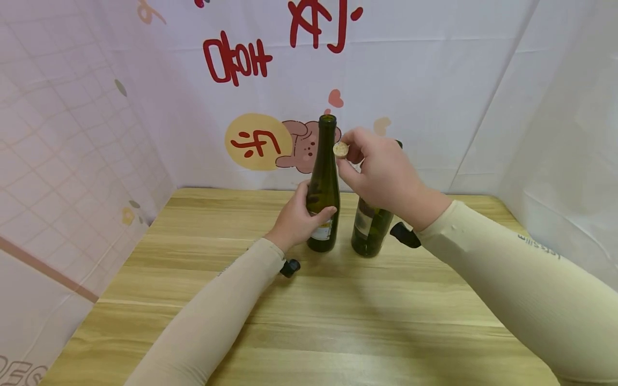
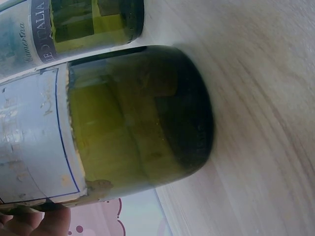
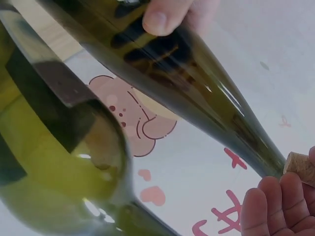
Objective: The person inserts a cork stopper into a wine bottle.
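My left hand (image 1: 295, 219) grips a tall green glass bottle (image 1: 324, 185) around its body, with the thumb across the front by the pale label. The bottle stands upright and its mouth has no stopper in it. Beside its neck, a little below the mouth, my right hand (image 1: 388, 174) pinches a cork (image 1: 340, 150) between thumb and fingers. In the right wrist view the cork (image 3: 299, 167) overlaps the bottle's neck, and several fingers (image 3: 269, 199) of that hand show below it. A second green bottle (image 1: 369, 231) stands just to the right, partly hidden behind my right hand.
Both bottles stand toward the back of a wood-grain table (image 1: 309, 321). Close behind hangs a white cloth backdrop (image 1: 425, 96) with red characters and a cartoon bear (image 1: 305, 153). Dark wrist mounts (image 1: 404, 235) sit under both sleeves.
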The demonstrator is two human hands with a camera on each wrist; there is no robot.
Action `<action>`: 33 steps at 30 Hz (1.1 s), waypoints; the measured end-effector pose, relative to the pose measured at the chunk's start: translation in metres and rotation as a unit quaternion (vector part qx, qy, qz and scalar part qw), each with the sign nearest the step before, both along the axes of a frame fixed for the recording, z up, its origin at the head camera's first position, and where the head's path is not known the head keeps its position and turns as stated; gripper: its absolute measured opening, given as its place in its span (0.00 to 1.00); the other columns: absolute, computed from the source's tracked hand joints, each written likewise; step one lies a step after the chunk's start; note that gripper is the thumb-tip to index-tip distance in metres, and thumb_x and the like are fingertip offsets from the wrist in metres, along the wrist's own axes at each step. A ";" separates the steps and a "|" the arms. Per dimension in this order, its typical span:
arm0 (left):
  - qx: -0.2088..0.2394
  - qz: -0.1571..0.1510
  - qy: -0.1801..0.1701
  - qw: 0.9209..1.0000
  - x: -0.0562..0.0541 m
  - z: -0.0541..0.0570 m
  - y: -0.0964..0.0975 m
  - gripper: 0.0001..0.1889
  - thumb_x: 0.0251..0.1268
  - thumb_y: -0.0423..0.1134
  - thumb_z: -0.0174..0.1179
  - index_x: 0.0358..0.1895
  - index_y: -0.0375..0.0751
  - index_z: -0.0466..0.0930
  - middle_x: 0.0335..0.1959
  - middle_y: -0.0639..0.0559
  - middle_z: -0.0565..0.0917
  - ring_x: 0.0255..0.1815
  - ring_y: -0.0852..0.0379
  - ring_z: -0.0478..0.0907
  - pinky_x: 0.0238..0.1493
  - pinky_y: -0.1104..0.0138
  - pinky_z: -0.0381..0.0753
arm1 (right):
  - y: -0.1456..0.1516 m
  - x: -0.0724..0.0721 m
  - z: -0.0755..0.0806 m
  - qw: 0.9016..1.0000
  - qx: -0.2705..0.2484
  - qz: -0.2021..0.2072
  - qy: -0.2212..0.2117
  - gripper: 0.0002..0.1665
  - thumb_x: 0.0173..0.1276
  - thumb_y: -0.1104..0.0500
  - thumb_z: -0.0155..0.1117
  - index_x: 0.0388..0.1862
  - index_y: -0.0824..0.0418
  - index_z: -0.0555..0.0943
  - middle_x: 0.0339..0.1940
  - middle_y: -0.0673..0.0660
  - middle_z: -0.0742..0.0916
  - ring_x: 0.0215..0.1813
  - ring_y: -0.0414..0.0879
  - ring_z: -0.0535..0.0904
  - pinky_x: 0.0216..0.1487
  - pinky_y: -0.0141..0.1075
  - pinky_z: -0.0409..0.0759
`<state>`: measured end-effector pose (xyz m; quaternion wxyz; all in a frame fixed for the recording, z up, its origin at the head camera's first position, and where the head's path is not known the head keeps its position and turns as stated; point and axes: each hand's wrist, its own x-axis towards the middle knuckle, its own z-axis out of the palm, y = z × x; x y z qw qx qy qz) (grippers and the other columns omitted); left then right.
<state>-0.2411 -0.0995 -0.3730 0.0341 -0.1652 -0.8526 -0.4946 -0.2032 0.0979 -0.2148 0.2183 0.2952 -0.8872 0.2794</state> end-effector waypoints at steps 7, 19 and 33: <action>-0.003 0.001 -0.004 1.000 0.001 -0.001 0.000 0.43 0.68 0.68 0.64 0.78 0.53 0.58 0.62 0.52 0.80 0.62 0.51 0.81 0.67 0.48 0.80 | -0.003 -0.005 0.017 1.000 -0.017 -0.002 -0.002 0.09 0.73 0.64 0.57 0.48 0.65 0.78 0.39 0.59 0.87 0.44 0.51 0.83 0.47 0.42 0.77; -0.004 -0.006 0.009 1.000 0.002 0.000 -0.001 0.42 0.69 0.67 0.64 0.77 0.51 0.59 0.61 0.51 0.80 0.61 0.49 0.82 0.66 0.48 0.81 | -0.011 -0.014 0.043 1.000 -0.022 -0.012 0.005 0.10 0.76 0.62 0.55 0.51 0.65 0.78 0.43 0.59 0.88 0.44 0.48 0.83 0.42 0.37 0.75; 0.005 -0.007 0.008 1.000 0.003 0.000 -0.001 0.41 0.69 0.66 0.65 0.77 0.52 0.60 0.61 0.51 0.80 0.60 0.50 0.82 0.65 0.49 0.81 | -0.017 -0.023 0.053 1.000 0.003 -0.008 -0.022 0.14 0.80 0.60 0.55 0.57 0.66 0.77 0.48 0.59 0.86 0.45 0.48 0.82 0.45 0.38 0.78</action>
